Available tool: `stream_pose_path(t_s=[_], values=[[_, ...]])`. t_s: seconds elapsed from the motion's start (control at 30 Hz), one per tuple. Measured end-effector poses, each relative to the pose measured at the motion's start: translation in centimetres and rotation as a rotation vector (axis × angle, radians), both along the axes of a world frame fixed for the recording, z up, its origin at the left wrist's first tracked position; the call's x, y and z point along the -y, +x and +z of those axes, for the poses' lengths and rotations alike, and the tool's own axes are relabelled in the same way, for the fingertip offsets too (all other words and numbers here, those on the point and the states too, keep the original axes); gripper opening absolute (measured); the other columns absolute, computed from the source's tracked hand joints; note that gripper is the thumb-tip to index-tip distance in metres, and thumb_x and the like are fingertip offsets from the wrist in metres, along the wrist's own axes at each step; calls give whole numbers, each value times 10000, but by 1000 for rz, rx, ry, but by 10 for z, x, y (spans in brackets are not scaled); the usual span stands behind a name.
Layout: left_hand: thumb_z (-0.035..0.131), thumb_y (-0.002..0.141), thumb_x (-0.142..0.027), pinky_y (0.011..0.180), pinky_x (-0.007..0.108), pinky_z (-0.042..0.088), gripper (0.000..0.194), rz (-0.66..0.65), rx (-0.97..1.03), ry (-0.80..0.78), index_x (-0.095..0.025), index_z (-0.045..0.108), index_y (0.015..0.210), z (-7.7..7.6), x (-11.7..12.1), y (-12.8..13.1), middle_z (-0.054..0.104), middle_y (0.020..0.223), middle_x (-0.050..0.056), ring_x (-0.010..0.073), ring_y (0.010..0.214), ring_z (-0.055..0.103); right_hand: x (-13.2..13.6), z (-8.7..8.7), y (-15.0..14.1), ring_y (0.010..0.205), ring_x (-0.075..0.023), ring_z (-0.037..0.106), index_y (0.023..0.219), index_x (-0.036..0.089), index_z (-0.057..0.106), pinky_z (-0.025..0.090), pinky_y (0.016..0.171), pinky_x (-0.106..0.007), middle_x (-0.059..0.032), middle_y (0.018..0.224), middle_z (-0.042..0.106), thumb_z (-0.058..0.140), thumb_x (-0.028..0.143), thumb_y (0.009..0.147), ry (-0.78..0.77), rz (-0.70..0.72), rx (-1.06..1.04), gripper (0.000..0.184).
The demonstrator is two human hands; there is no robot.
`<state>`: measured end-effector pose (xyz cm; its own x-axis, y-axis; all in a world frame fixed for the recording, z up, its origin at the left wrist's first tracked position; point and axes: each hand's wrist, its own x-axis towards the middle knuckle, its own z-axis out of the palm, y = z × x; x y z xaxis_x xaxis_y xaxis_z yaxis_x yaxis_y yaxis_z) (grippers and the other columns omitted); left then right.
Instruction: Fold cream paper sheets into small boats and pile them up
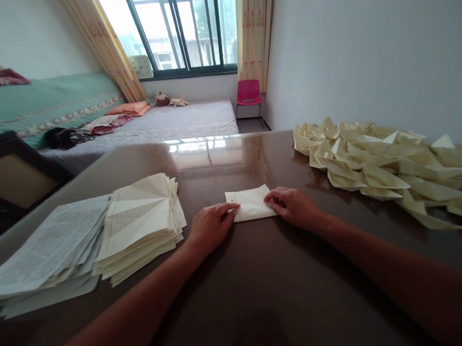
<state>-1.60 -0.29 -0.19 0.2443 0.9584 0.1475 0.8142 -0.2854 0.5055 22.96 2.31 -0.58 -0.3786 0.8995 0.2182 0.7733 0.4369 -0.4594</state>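
Observation:
A folded sheet of cream lined paper (251,202) lies on the glossy brown table between my hands. My left hand (214,221) pinches its left edge, thumb below and forefinger on top. At the opposite edge, my right hand (290,204) grips the paper between thumb and fingers. To the left stands a stack of creased cream paper (139,221), its top sheet showing fold lines. Many folded paper boats (376,163) are heaped on the right side of the table.
Printed grey sheets (50,249) lie left of the cream stack. The brown table (240,299) reaches toward a bed (195,117) below the window. A pink chair (248,93) stands beyond, near the right wall. A dark cabinet (13,177) is at the left.

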Motion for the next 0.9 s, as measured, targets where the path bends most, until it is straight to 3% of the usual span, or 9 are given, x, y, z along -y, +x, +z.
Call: stream_pose_path(t_s=[0.53,0.73,0.8,0.9], values=[[381,933,-402,634,260,402,323,25,-278,83,-366,653,1104,-1,0,5,676,925,-10,180,789,637,-4,-1,-6,669,-135,586,949,252,633,318,582,-242,1,837,686,517,296,837,-21,-100,127,167],[376,942,-416,598,262,426,327,-16,-462,203,-358,605,1168,0,2,6,615,867,23,200,813,592,-3,6,-8,682,-148,576,984,263,603,272,552,-248,-3,871,689,495,314,843,-24,-115,242,184],[392,946,-361,648,273,459,317,-78,-482,295,-317,607,1175,1,2,5,611,961,51,217,920,563,-2,7,-9,687,-152,580,1002,262,596,264,550,-253,-6,883,692,501,303,834,-29,-113,265,197],[394,950,-230,837,304,473,331,-338,-469,395,-266,573,1226,2,1,4,592,1146,64,210,1085,499,-1,8,-9,692,-160,590,1009,264,590,260,545,-257,-10,906,694,501,298,827,-33,-125,282,205]])
